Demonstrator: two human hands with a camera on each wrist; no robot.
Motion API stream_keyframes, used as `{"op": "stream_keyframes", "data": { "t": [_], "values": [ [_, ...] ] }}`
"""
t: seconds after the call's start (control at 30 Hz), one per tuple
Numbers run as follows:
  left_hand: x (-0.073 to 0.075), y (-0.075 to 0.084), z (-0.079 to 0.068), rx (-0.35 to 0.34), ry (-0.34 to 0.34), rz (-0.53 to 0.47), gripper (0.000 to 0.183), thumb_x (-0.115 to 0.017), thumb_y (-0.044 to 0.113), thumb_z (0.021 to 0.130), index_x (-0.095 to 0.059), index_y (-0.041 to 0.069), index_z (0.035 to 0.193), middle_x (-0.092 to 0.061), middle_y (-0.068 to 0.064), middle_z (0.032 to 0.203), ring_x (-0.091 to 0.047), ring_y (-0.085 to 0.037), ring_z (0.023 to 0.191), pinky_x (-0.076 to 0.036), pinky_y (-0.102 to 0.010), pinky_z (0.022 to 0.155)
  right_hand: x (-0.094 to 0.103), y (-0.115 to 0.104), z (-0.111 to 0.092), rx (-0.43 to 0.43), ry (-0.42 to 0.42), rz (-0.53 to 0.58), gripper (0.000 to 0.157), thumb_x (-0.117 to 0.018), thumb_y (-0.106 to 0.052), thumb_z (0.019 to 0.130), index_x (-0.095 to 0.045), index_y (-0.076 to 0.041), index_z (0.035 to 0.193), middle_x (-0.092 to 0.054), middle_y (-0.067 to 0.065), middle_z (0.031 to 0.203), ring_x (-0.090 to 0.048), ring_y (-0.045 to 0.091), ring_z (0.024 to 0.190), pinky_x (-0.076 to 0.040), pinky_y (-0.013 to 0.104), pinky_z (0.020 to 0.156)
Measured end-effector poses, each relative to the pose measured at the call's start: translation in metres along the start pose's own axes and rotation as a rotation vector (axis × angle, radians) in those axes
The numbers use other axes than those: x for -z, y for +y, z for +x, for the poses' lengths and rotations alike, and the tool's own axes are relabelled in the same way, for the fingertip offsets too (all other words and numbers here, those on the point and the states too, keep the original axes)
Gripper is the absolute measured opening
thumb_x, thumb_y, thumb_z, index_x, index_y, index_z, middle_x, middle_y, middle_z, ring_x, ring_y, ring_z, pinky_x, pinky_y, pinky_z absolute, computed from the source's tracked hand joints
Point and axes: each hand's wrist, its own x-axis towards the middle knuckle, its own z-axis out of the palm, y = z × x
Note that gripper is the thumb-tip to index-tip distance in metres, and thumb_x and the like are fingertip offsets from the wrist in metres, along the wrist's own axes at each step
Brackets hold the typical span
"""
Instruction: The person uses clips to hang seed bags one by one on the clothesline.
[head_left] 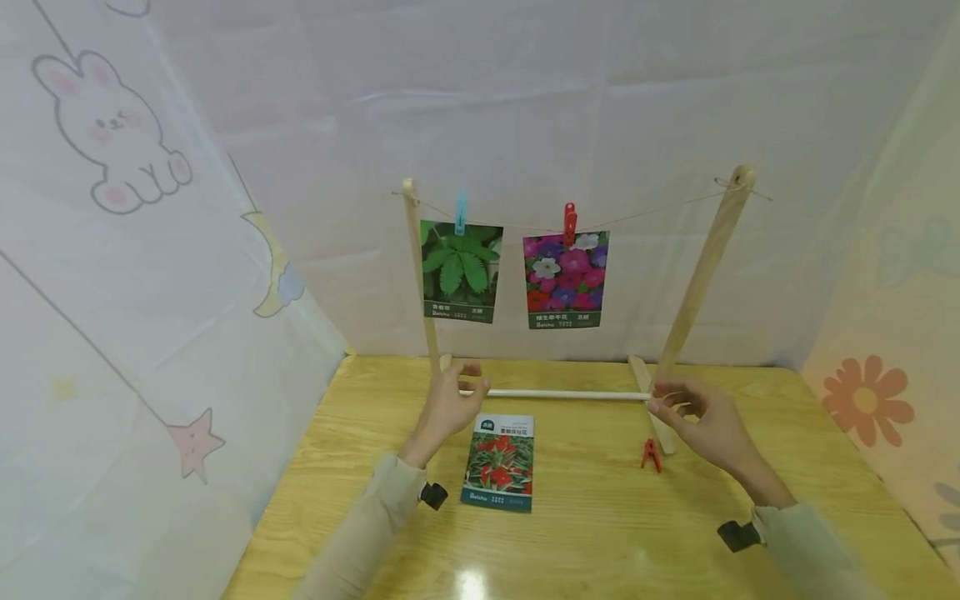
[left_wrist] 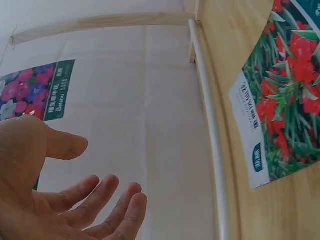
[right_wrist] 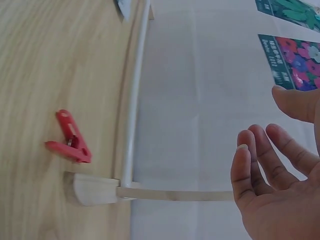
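My left hand (head_left: pixel 455 402) hovers near the left end of the white crossbar (head_left: pixel 562 394), thumb and fingers apart with nothing between them. At the bar's other end is my right hand (head_left: pixel 701 417), its fingers loosely bent and holding nothing. A seed packet with red flowers (head_left: pixel 498 465) lies on the table below the bar. Close by the right hand, a red clothespin (right_wrist: pixel 72 140) rests on the wood. From the string above hang a green-leaf packet (head_left: pixel 460 271) under a blue clothespin (head_left: pixel 461 213) and a petunia-like flower packet (head_left: pixel 566 282) under a red clothespin (head_left: pixel 570 224).
Two wooden posts, the left post (head_left: pixel 422 275) and the right post (head_left: pixel 705 271), carry the string. The right foot (head_left: pixel 660 429) of the rack stretches toward me. Light printed cloth (head_left: pixel 300 167) encloses the wooden table (head_left: pixel 585 525) at the back and sides.
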Motion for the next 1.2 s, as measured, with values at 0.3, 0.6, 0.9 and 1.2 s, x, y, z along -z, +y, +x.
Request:
{"op": "stream_keyframes", "data": {
  "t": [0.3, 0.6, 0.9, 1.2],
  "values": [
    [-0.014, -0.016, -0.009, 0.054, -0.053, -0.026, 0.040, -0.067, 0.022, 0.107, -0.061, 0.000, 0.140, -0.065, -0.021, 0.138, -0.072, -0.039, 0.116, -0.066, -0.042, 0.084, -0.013, 0.016, -0.017, -0.050, -0.015, -0.009, 0.026, -0.076, -0.012, 0.101, -0.072, -0.005, 0.126, -0.073, 0.016, 0.118, -0.066, -0.002, 0.094, -0.057, 0.016, 0.078],
    [-0.027, -0.031, -0.019, 0.087, -0.058, 0.011, 0.040, -0.068, 0.023, 0.106, -0.062, -0.001, 0.137, -0.066, -0.023, 0.137, -0.069, -0.043, 0.115, -0.063, -0.053, 0.090, -0.024, 0.028, -0.032, -0.139, -0.028, -0.043, 0.028, -0.078, -0.015, 0.100, -0.071, -0.001, 0.122, -0.071, 0.012, 0.107, -0.065, -0.002, 0.090, -0.058, 0.021, 0.073],
    [-0.040, -0.042, -0.025, 0.117, -0.034, 0.045, 0.044, -0.071, 0.023, 0.103, -0.062, -0.003, 0.138, -0.065, -0.024, 0.136, -0.066, -0.047, 0.118, -0.059, -0.058, 0.095, -0.029, 0.040, -0.044, -0.211, -0.107, -0.076, 0.037, -0.079, -0.016, 0.099, -0.067, 0.004, 0.128, -0.072, 0.019, 0.115, -0.069, 0.012, 0.092, -0.058, 0.024, 0.071],
    [-0.051, -0.052, -0.028, 0.070, -0.049, 0.190, 0.050, -0.076, 0.018, 0.099, -0.060, -0.009, 0.137, -0.066, -0.026, 0.126, -0.066, -0.038, 0.108, -0.058, -0.054, 0.089, -0.036, 0.043, -0.049, -0.272, -0.183, -0.174, 0.046, -0.082, -0.015, 0.096, -0.063, 0.013, 0.128, -0.071, 0.024, 0.114, -0.068, 0.025, 0.091, -0.056, 0.025, 0.065]
  ]
}}
